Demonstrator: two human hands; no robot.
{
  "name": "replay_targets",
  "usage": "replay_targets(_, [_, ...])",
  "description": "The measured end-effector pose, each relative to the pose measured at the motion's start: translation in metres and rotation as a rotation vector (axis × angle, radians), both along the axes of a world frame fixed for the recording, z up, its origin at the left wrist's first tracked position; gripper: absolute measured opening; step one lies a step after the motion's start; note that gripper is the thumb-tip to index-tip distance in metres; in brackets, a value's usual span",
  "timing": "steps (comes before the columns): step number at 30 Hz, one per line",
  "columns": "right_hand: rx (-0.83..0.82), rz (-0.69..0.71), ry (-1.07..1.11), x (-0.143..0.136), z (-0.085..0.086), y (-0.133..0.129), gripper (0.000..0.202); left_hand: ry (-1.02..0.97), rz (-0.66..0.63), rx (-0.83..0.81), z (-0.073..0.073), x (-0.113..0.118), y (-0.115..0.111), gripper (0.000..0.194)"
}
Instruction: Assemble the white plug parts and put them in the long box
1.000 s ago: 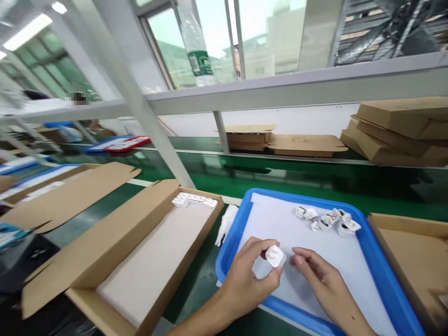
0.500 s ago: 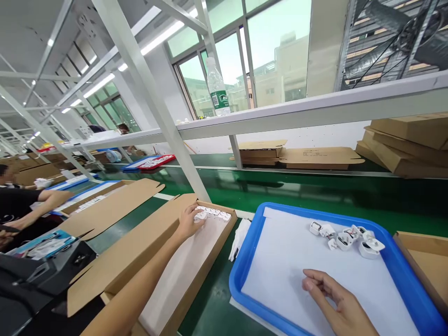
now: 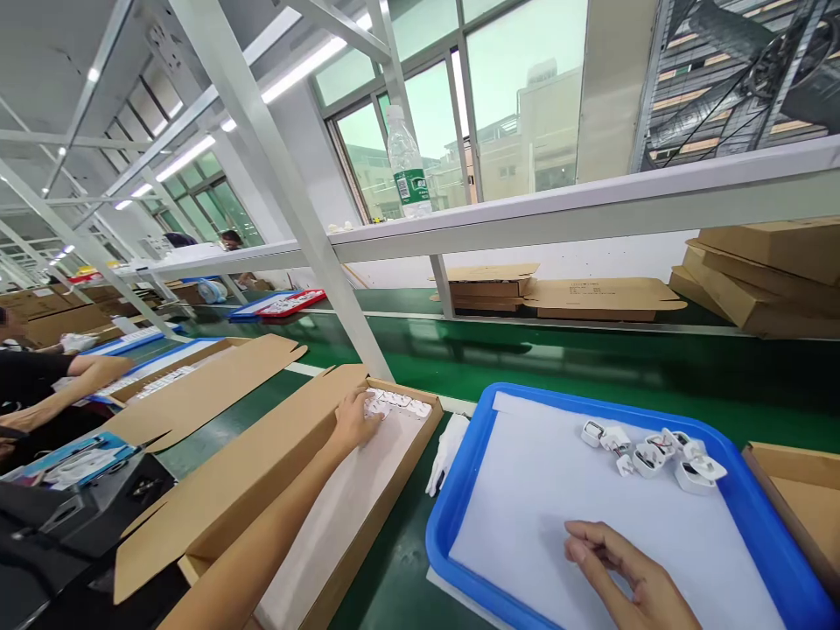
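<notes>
My left hand [image 3: 356, 420] reaches into the far end of a long cardboard box [image 3: 394, 503], its fingers bent at a row of small white parts [image 3: 408, 404]. Whether it grips one of them is hidden by the fingers. Above the near part of a blue tray [image 3: 452, 490] lined with white paper, my right hand [image 3: 620, 569] is half curled, thumb and fingers apart, with nothing between them. Several white cases with dark insides and thin wires [image 3: 649, 457] lie together at the tray's far right.
White gloves [image 3: 449, 451] lie between box and tray. An open carton [image 3: 804, 486] stands at the right. Flattened cartons [image 3: 597, 295] and a bottle [image 3: 410, 175] are farther back. At the left, a person's arms [image 3: 79, 385] are beside another box and a black device [image 3: 111, 507].
My left hand stays at the row of white parts with its fingers slightly shifted. My right hand is a little lower in the picture. The view has moved slightly.
</notes>
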State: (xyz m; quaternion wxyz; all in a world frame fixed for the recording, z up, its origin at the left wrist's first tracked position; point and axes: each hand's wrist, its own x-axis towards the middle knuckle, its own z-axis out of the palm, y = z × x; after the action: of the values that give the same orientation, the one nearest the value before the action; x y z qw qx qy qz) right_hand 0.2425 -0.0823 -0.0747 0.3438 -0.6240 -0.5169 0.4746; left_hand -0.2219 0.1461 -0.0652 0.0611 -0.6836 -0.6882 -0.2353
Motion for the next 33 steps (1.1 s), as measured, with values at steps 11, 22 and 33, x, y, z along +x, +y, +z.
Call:
replay_targets(11, [0.253, 0.185, -0.058, -0.011, 0.027, -0.01, 0.033, -0.251, -0.768, -0.194, 0.046, 0.209, -0.004, 0.04])
replay_targets(22, [0.342, 0.156, -0.053, -0.014, 0.015, -0.005, 0.023, -0.286, -1.019, -0.39, 0.001, 0.379, -0.035, 0.043])
replay_targets(33, [0.424, -0.148, 0.331, -0.011, -0.002, 0.003, 0.049, -0.713, -0.875, -0.344, 0.058, 0.301, -0.106, 0.052])
